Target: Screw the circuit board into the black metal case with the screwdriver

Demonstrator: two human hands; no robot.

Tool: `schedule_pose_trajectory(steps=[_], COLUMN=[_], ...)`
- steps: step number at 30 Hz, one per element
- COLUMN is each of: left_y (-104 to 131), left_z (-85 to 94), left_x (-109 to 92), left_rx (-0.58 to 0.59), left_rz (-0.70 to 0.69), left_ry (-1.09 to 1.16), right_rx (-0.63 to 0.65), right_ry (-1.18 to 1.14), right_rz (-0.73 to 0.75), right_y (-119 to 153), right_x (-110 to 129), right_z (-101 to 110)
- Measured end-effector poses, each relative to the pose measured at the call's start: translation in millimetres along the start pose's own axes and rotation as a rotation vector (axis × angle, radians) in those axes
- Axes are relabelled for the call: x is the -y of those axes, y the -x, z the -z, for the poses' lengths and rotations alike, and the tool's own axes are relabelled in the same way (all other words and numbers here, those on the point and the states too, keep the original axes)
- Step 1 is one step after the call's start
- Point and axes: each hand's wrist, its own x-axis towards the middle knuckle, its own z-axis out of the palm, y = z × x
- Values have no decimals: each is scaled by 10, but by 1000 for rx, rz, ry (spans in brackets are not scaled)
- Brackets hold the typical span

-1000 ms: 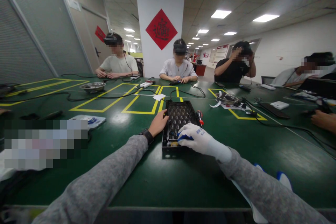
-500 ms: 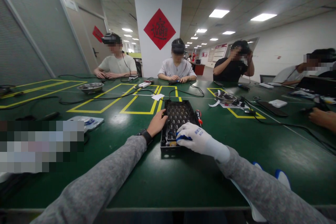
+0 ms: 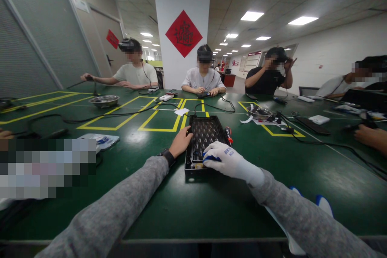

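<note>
A black rectangular case (image 3: 208, 131) with rows of small metallic pieces lies on the green table (image 3: 145, 209) in front of me. My bare left hand (image 3: 181, 142) rests against the case's left edge, its fingers bent over the rim. My right hand (image 3: 223, 159), in a white glove with blue fingertips, is at the near right part of the case. Its fingers are closed together, and whatever they hold is hidden. Close to the right side of the case lies a red and black tool (image 3: 229, 135).
Metal bowls (image 3: 104, 101) stand at the left and right, with cables across the table. A plastic packet (image 3: 105, 141) lies left. A white glove (image 3: 284, 225) is under my right forearm. Several people sit around the table.
My hands and the case have hardly moved. The person at the far left has stretched an arm out to the left, lifting a cable. A hand has appeared at the left edge.
</note>
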Motion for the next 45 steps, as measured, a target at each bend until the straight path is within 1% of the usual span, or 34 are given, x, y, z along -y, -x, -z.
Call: schedule_pose_trajectory(steps=[3, 10, 20, 34, 38, 42, 45], left_y=[-1, 9, 1, -4, -1, 9, 16], left_z=[-3, 4, 4, -8, -4, -1, 1], left_x=[6, -3, -4, 22, 34, 28, 17], left_rx=[5, 3, 1, 1, 4, -4, -20], left_rz=[4, 2, 7, 0, 4, 1, 8], left_ry=[4, -4, -2, 0, 10, 45, 66], right_rx=[-10, 19, 28, 46, -6, -134, -223], right_ry=[2, 8, 17, -7, -59, -175, -254], right_rz=[4, 19, -9, -1, -22, -103, -167], right_y=[0, 5, 0, -1, 40, 67, 11], right_x=[-8, -13, -26, 25, 15, 12, 61], right_z=[-8, 2, -19, 46, 49, 53, 144])
